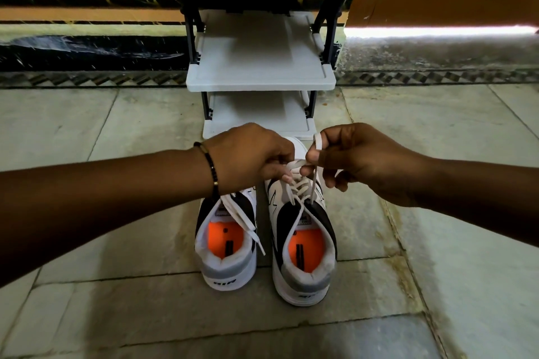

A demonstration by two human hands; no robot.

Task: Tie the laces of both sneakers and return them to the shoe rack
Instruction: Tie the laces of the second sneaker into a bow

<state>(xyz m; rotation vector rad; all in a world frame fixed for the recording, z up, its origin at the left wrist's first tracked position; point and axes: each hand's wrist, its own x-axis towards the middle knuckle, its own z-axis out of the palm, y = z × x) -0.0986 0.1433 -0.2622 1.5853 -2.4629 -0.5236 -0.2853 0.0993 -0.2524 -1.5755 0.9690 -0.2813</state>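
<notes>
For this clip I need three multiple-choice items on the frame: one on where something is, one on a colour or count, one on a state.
1. Where do the two sneakers stand?
A. On the middle shelf of the rack
B. On the floor in front of the rack
C. On top of the rack

2. What colour are the insoles?
A. Orange
B. Blue
C. Green

3. What is the state of the left sneaker's laces?
A. Tied in a bow
B. Removed
C. Loose, untied

Answers:
1 B: the left sneaker and right sneaker stand on the floor before the shoe rack.
2 A: both insoles show orange.
3 C: its laces trail loose over the opening, while the left hand and right hand hold the right sneaker's lace.
</notes>
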